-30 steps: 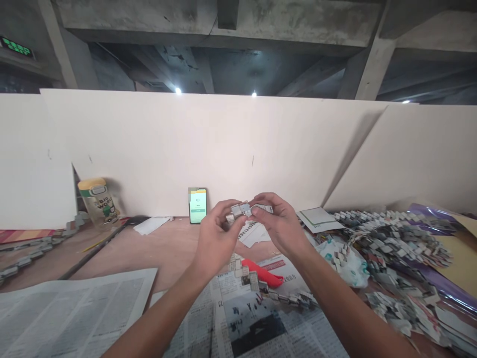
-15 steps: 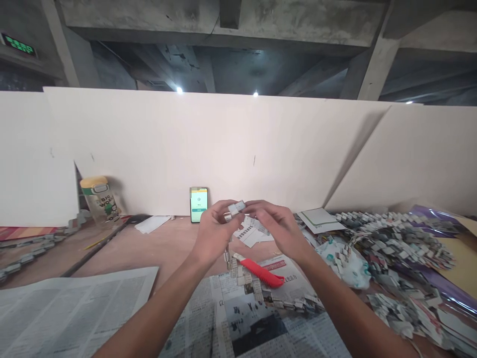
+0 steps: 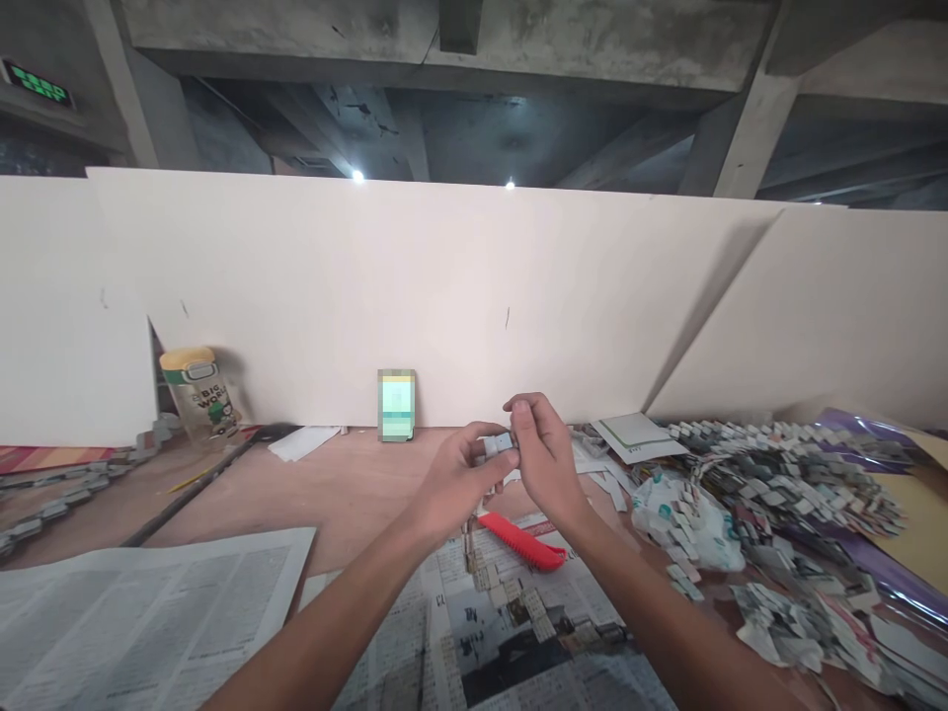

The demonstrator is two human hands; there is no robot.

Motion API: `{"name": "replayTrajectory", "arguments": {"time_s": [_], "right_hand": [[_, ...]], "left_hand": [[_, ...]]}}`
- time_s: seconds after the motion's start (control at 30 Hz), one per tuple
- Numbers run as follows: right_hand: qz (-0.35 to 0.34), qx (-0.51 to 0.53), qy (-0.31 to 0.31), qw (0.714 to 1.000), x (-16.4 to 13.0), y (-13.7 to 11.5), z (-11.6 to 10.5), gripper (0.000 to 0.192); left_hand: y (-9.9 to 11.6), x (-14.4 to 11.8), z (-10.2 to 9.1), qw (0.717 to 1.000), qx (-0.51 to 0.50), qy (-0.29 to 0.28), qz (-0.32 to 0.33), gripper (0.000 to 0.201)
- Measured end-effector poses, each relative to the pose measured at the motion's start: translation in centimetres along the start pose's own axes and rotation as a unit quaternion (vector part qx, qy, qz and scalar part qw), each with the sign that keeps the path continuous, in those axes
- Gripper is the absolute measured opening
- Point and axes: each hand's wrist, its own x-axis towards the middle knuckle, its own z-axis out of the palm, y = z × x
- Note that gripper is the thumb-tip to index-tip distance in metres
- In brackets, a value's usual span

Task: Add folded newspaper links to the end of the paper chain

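In the head view, my left hand [image 3: 460, 479] pinches the end of a folded-paper chain [image 3: 498, 444] between thumb and fingers. The chain hangs below that hand, and its zigzag links lie across the printed newspaper [image 3: 444, 632]. Close against it on the right is my right hand [image 3: 546, 449], its fingers curled in with thumb and forefinger together. Whatever those fingertips hold is too small or hidden to make out. A red-handled cutter [image 3: 524, 541] lies on the newspaper just beneath both hands.
A phone [image 3: 396, 405] leans on the white board [image 3: 444, 296] behind the table. Left are a yellow-lidded bottle [image 3: 203, 395], another paper chain [image 3: 66, 499] and a newspaper sheet [image 3: 163, 602]. Right are a plastic packet [image 3: 688, 518], piled folded-paper chains [image 3: 807, 474] and loose folded strips [image 3: 800, 622].
Both hands have shifted, the left one right and lower with the chain's end. The right hand has turned upright and curled its fingers. The chain on the newspaper has slid with the left hand.
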Motion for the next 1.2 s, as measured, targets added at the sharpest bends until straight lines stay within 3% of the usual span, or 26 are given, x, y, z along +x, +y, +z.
{"name": "replayTrajectory", "arguments": {"time_s": [0.2,0.37,0.53,0.7,0.83,1.0,1.2], "right_hand": [[0.055,0.038,-0.058,0.996,-0.5,0.2,0.3,0.034],[0.115,0.101,-0.141,0.978,-0.5,-0.2,0.0,0.03],[0.082,0.081,-0.218,0.969,0.5,-0.7,-1.1,0.021],[0.044,0.059,-0.183,0.98,0.7,-1.2,-1.7,0.02],[-0.021,-0.009,-0.191,0.981,0.0,-2.1,-1.4,0.024],[-0.102,-0.097,-0.204,0.969,-0.3,-3.2,-1.2,0.029],[-0.075,-0.102,-0.216,0.968,0.0,-3.2,-2.0,0.024]], "left_hand": [[0.3,0.1,-0.1,0.999,0.038,0.013,0.014,0.025],[0.6,0.3,-0.8,0.998,0.039,0.036,0.028,0.017],[0.4,0.7,-2.1,0.994,0.031,0.098,0.033,0.023],[0.7,0.7,-2.1,0.993,-0.11,0.038,0.033,0.024],[1.0,0.6,-1.9,0.971,-0.237,-0.008,-0.012,0.025],[1.7,0.3,-1.8,0.944,-0.325,-0.047,-0.042,0.037],[2.2,0.1,-1.8,0.91,-0.404,-0.067,-0.061,0.024]]}}
